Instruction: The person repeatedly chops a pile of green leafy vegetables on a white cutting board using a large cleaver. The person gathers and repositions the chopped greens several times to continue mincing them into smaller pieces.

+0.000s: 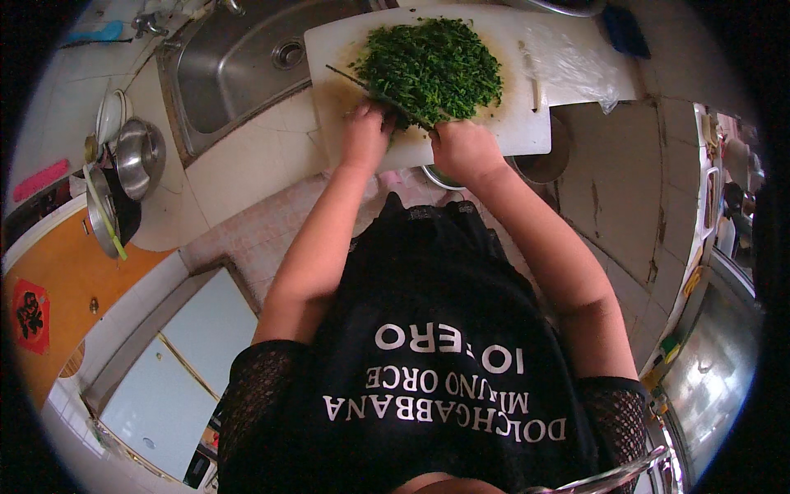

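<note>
A broad mound of finely chopped leafy greens (435, 71) lies on a white plastic cutting board (524, 133). A knife (370, 91), seen nearly edge-on as a thin dark line, runs slantwise along the near left side of the mound. My right hand (466, 148) is closed around the knife's near end, where the handle is hidden by the fingers. My left hand (365, 136) rests at the board's near left part, beside the blade, with its fingers bent over some greens; whether it grips them cannot be told.
Left of the board is a stainless steel sink (234, 68). Metal bowls (139, 157) and pans stand farther left. A clear plastic bag (571, 65) lies on the board's right side. Below the near edge, the rim of a bowl (441, 180) shows between the arms.
</note>
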A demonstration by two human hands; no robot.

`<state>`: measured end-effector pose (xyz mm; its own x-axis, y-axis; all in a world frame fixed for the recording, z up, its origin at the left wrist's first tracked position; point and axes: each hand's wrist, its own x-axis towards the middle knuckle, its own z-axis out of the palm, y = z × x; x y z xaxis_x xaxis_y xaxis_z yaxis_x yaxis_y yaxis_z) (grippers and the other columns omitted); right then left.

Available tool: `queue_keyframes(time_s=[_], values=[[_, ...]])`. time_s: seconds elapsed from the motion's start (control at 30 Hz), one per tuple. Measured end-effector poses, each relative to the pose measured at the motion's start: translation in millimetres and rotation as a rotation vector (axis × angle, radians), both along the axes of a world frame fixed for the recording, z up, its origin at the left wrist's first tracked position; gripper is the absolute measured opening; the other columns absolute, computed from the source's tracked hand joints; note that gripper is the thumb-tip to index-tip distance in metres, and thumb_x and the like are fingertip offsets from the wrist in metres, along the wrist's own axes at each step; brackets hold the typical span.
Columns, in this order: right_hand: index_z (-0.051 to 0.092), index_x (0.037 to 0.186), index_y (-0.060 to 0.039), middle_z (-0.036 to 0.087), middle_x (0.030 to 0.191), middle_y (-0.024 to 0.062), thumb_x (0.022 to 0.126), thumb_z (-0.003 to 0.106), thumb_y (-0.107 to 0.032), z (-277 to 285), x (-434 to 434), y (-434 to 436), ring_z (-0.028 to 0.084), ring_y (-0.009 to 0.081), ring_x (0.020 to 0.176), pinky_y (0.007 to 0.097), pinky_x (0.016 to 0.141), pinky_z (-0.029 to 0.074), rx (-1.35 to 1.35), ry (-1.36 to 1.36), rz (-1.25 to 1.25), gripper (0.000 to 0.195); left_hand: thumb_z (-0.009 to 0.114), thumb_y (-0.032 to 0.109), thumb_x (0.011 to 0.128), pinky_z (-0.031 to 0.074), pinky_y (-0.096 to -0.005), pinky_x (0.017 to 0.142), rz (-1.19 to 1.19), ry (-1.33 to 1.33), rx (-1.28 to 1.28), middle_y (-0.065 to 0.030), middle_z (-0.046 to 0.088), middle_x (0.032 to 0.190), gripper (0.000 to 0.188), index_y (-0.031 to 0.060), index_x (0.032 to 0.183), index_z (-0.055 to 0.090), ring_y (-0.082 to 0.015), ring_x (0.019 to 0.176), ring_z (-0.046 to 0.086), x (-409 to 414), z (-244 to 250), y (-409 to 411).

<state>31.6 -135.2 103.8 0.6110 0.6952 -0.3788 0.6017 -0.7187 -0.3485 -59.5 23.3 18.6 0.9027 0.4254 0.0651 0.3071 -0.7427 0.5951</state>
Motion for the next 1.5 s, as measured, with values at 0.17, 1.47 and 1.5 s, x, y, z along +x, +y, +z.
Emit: queue_keyframes(time_s=[0.17,1.47,1.5], values=[[0.065,0.079,-0.0047,0.066,0.08,0.0199,0.086,0.05,-0.026,-34,1,25,0.064,0.0387,0.077,0.0476,0.072,0.052,0.011,0.017,0.006,0.027,0.067,0.011,0.077,0.049,-0.0437,0.079,-0.009,0.023,0.024,-0.0152,0.061,0.1,0.018,0.0034,0.094,0.063,-0.0369,0.092,0.059,0,-10,-1],[0.068,0.084,-0.0012,0.065,0.079,0.023,0.083,0.061,-0.038,-46,30,-9,0.063,0.0404,0.08,0.0464,0.073,0.05,0.192,0.251,-0.447,0.037,0.068,0.005,0.075,0.045,-0.0405,0.084,0.011,-0.133,-0.17,-0.0132,0.055,0.105,0.025,0.0046,0.097,0.057,-0.0331,0.097,0.054,2,-4,2],[0.068,0.084,-0.0013,0.065,0.078,0.023,0.083,0.061,-0.037,-43,27,-6,0.063,0.0404,0.08,0.0463,0.072,0.05,0.194,0.271,-0.463,0.037,0.068,0.005,0.075,0.045,-0.04,0.084,0.023,-0.124,-0.184,-0.0129,0.055,0.104,0.024,0.004,0.096,0.056,-0.0325,0.098,0.054,0,-1,3]])
